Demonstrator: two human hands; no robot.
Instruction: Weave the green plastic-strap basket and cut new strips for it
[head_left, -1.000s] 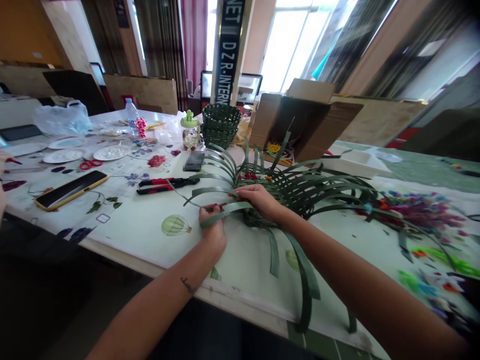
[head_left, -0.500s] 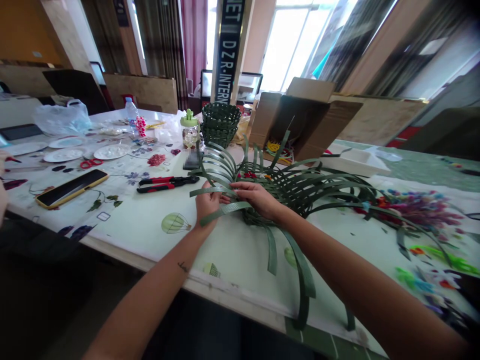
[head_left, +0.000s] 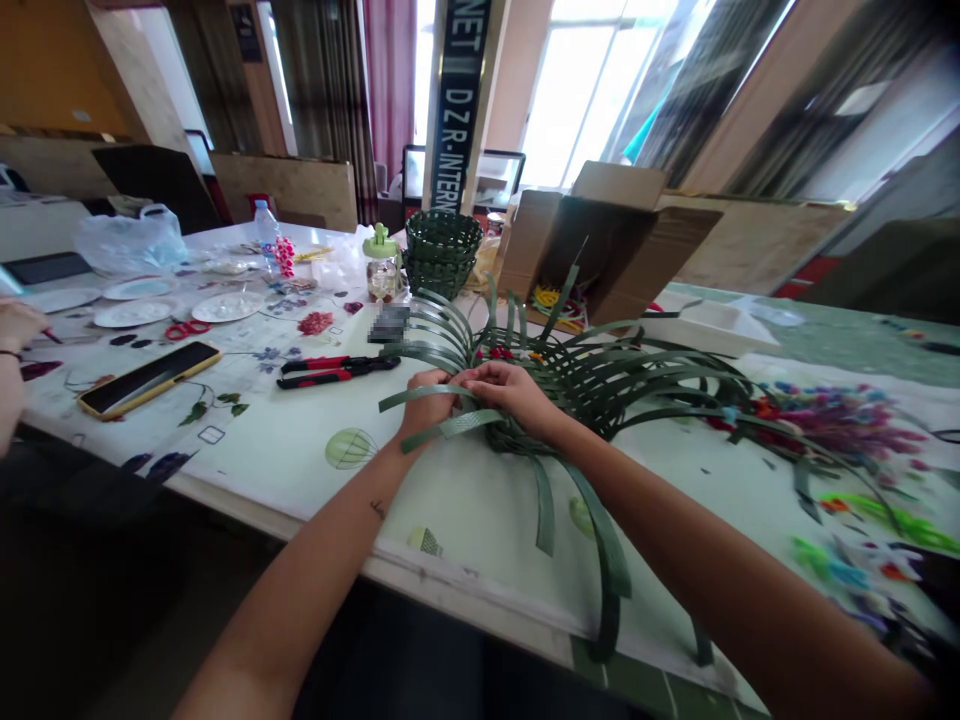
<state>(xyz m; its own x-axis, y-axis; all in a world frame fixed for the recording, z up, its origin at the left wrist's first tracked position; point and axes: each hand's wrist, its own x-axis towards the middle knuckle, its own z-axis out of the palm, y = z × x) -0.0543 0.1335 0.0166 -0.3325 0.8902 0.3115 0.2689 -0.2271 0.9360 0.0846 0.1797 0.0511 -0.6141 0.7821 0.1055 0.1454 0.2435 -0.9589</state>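
Observation:
A half-woven basket of dark green plastic strips (head_left: 592, 385) lies on the table, its loose strips fanning out left, right and over the front edge. At its left side my left hand (head_left: 431, 400) is closed around the strips, with two strip ends poking out past the wrist. My right hand (head_left: 506, 388) meets it there, thumb and fingers pinched on a green strip at the weave. The fingertips of both hands touch or nearly touch, and partly hide the strip between them. Red and orange bits (head_left: 499, 354) show within the weave.
Red-handled pliers (head_left: 337, 370) and a phone (head_left: 150, 380) lie to the left. Behind stand a finished green basket (head_left: 442, 250), a lidded jar (head_left: 381, 265) and an open cardboard box (head_left: 600, 240). Colourful fuzzy stems (head_left: 840, 420) lie at right. Another person's hand (head_left: 19, 325) shows far left.
My left hand has shifted slightly and its fingers have drawn in against my right hand's at the weave. The strip near them sits a little lower. The other person's hand has come further into view.

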